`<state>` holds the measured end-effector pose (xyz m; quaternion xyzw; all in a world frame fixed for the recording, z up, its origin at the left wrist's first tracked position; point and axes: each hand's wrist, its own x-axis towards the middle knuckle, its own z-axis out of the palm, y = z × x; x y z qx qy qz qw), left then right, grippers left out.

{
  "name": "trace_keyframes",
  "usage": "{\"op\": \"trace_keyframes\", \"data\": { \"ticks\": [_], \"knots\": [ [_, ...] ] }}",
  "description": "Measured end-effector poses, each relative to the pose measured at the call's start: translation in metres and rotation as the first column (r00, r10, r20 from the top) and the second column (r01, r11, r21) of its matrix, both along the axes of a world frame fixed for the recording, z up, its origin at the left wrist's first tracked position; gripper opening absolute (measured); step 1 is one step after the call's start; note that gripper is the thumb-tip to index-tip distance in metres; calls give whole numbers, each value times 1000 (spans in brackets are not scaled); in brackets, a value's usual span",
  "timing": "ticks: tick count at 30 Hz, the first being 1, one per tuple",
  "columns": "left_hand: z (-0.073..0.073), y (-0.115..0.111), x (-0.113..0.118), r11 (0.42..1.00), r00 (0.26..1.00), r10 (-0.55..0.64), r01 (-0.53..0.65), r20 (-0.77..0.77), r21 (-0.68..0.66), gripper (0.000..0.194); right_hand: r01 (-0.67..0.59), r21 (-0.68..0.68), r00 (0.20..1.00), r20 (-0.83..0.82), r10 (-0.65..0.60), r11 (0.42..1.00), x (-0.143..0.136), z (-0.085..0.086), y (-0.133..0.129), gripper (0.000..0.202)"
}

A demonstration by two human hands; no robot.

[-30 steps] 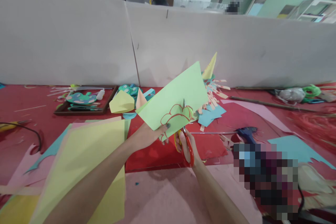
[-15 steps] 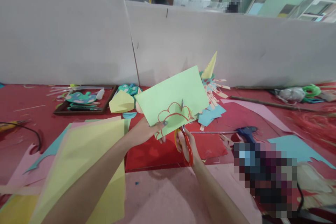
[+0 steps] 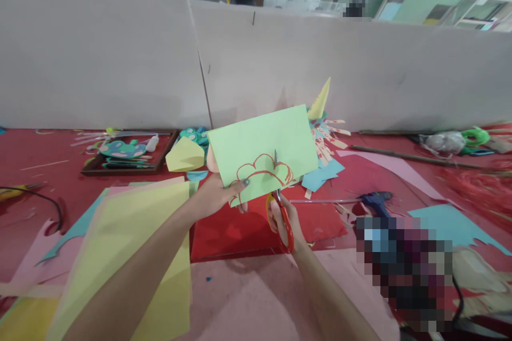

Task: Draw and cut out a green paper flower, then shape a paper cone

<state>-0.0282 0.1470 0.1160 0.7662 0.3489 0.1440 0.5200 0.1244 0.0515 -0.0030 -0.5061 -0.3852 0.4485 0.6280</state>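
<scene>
A light green sheet of paper (image 3: 264, 133) with a scalloped outline drawn in red is held up over the table. My left hand (image 3: 216, 196) pinches its lower left corner, thumb on the front and fingertips showing below the edge. My right hand (image 3: 286, 218) is closed round the red and yellow handles of a pair of scissors (image 3: 286, 228). One blade shows in front of the green paper near the red outline; the other blade is hidden behind the sheet. Beneath both hands lies a red sheet (image 3: 236, 234).
Yellow paper sheets (image 3: 160, 256) lie at left. Behind them is a brown tray (image 3: 124, 171) with craft pieces. A yellow-horned paper figure (image 3: 320, 112) stands beyond the green paper. At right lie a blue glue gun (image 3: 378, 202) and sticks (image 3: 412, 156). A pale board (image 3: 340, 69) closes off the back.
The green paper has turned slightly clockwise and shifted a little, its left corner higher. My left hand has moved slightly left and up with it. The scissors stay nearly in place.
</scene>
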Motion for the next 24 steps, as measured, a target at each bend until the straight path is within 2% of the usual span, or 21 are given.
{"op": "trace_keyframes", "data": {
  "ticks": [5, 12, 19, 24],
  "knots": [
    [1, 2, -3, 1000, 1000, 1, -1, -20, 25, 38, -5, -20, 1000, 8, 5, 1000, 0, 1, 0, 40],
    [0, 11, -13, 991, 1000, -12, 13, -10, 136, 44, -9, -45, 1000, 16, 10, 999, 0, -2, 1, 42],
    [3, 12, -13, 989, 1000, 9, -8, -6, 149, 46, -44, -71, 999, -10, 43, 997, 0, -1, 0, 43],
    [6, 13, -14, 989, 999, 36, -34, -14, 146, 45, -52, -74, 996, 74, 57, 996, 2, -1, 0, 42]
  ]
}}
